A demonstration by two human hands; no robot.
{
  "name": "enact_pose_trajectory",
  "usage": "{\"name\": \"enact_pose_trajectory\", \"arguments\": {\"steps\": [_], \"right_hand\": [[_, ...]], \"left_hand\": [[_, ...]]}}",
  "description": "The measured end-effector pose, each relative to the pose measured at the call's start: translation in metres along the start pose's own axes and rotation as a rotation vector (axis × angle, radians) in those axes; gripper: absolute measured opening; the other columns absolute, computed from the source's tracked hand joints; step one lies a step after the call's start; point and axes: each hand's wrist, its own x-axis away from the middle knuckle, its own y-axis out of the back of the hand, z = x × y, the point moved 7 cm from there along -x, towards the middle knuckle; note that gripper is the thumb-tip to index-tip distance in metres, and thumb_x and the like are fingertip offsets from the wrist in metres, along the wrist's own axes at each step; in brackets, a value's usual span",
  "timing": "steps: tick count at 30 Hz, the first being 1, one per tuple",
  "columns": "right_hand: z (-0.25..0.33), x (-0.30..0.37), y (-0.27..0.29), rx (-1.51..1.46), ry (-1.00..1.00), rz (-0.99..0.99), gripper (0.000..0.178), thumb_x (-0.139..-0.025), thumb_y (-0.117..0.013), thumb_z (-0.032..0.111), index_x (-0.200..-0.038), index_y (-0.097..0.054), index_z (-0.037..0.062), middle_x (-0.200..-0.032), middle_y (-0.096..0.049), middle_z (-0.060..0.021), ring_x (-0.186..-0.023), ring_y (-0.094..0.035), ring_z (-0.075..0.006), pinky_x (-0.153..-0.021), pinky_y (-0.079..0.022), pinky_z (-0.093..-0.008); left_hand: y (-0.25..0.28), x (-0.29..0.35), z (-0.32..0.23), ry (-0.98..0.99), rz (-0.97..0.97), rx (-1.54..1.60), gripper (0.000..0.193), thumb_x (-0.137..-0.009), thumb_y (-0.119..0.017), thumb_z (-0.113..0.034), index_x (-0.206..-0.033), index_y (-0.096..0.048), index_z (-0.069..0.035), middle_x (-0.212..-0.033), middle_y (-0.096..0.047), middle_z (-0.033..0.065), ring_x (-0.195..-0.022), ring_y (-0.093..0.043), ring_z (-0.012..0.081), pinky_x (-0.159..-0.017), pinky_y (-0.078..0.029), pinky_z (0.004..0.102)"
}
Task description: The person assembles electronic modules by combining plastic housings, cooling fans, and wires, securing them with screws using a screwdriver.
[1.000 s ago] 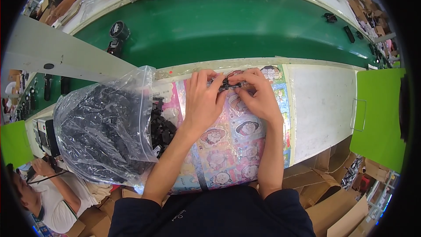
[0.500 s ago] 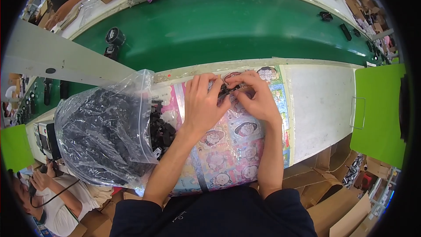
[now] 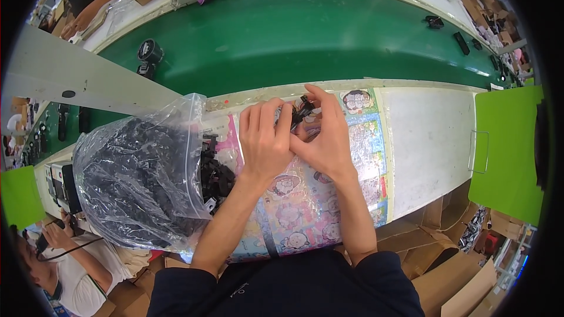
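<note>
A small black plastic part (image 3: 303, 110) is held between my two hands over the far side of a table mat with colourful cartoon pictures (image 3: 294, 214). My left hand (image 3: 265, 144) has its fingers curled round the part's left side. My right hand (image 3: 328, 141) closes on it from the right, index finger arched over the top and thumb reaching toward the left hand. The fingers partly hide the part, so its exact kind is unclear. Left of my left forearm lies a clear plastic bag (image 3: 135, 176) full of black parts, with several loose black parts (image 3: 216, 173) at its mouth.
Beyond the table runs a green conveyor belt (image 3: 282, 29) carrying a round black device (image 3: 150, 51) and several black pieces at the far right. A bright green panel (image 3: 508, 152) stands at right. Cardboard boxes (image 3: 435, 246) lie below. Other people work at the far left and lower left.
My right hand has shifted left and closer to my left hand, and the black part has turned more upright. Things on the belt have moved slightly left.
</note>
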Motion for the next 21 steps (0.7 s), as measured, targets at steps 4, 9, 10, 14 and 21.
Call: {"name": "enact_pose_trajectory", "arguments": {"steps": [4, 9, 10, 14, 21], "right_hand": [[-0.002, 0.002, -0.001, -0.044, -0.078, -0.019, 0.076, -0.068, -0.082, 0.015, -0.136, -0.053, 0.0002, -0.113, -0.06, -0.0212, -0.104, -0.06, -0.0397, -0.089, -0.052, -0.0467], [-0.009, 0.003, -0.002, -0.043, -0.146, -0.009, 0.076, -0.069, -0.086, 0.018, -0.136, -0.053, -0.0001, -0.113, -0.061, -0.0213, -0.102, -0.062, -0.039, -0.087, -0.053, -0.0451], [-0.01, 0.004, -0.002, -0.068, -0.173, -0.001, 0.076, -0.069, -0.086, 0.018, -0.135, -0.053, 0.0001, -0.113, -0.062, -0.021, -0.102, -0.063, -0.0384, -0.085, -0.053, -0.0446], [-0.008, 0.005, -0.001, -0.053, -0.19, -0.035, 0.071, -0.071, -0.086, 0.018, -0.133, -0.055, 0.0005, -0.109, -0.065, -0.0196, -0.096, -0.066, -0.0362, -0.081, -0.055, -0.0428], [-0.017, 0.008, -0.007, -0.07, -0.139, -0.08, 0.05, -0.077, -0.081, 0.015, -0.121, -0.061, -0.0003, -0.106, -0.067, -0.0193, -0.093, -0.069, -0.0374, -0.08, -0.056, -0.0429]], "left_hand": [[-0.001, 0.0, -0.003, -0.021, -0.003, -0.003, 0.036, -0.074, -0.073, -0.014, -0.105, -0.07, 0.003, -0.109, -0.063, 0.0123, -0.094, -0.063, 0.0307, -0.083, -0.048, 0.0447], [-0.005, 0.001, -0.007, -0.031, -0.008, 0.009, 0.033, -0.073, -0.071, -0.01, -0.103, -0.071, 0.003, -0.108, -0.064, 0.0117, -0.094, -0.063, 0.03, -0.082, -0.048, 0.044], [-0.005, 0.001, -0.008, -0.03, -0.009, 0.014, 0.032, -0.072, -0.071, -0.008, -0.102, -0.072, 0.003, -0.107, -0.064, 0.0115, -0.094, -0.064, 0.0299, -0.082, -0.048, 0.044], [-0.005, 0.001, -0.008, -0.025, -0.03, 0.017, 0.032, -0.072, -0.071, -0.007, -0.103, -0.072, 0.002, -0.106, -0.064, 0.011, -0.093, -0.063, 0.0294, -0.082, -0.048, 0.0437], [-0.013, 0.003, -0.005, 0.031, 0.02, 0.133, 0.029, -0.07, -0.076, -0.004, -0.099, -0.073, -0.002, -0.102, -0.067, 0.0098, -0.092, -0.063, 0.0318, -0.08, -0.048, 0.044]]}}
